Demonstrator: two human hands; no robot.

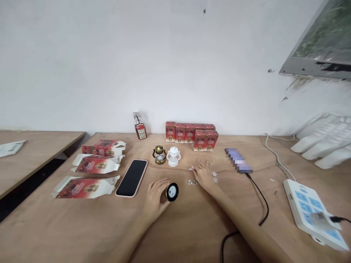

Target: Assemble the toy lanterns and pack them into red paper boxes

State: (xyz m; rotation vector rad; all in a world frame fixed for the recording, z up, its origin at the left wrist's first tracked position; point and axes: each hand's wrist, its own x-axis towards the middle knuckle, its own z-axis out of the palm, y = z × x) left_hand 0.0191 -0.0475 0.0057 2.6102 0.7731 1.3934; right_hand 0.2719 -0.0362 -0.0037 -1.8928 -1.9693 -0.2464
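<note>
My left hand point(155, 197) is wrapped round a small black-and-gold lantern point(172, 192), tipped so that its round base with a white disc faces me. My right hand point(203, 176) is down on the table among small white and clear pieces point(191, 182). Its fingers are bent together at the pieces, and anything between them is too small to make out. Beyond my hands, a bronze-coloured mini lantern point(159, 155) and a white one point(173, 157) stand upright side by side.
Flattened red cartons point(82, 187) lie at the left beside a phone point(132, 178). Several red boxes point(205, 140) and a bottle point(140, 130) stand by the wall. At the right are a cabled phone point(238, 160), a power strip point(309, 208) and white wrapped bundles point(326, 140).
</note>
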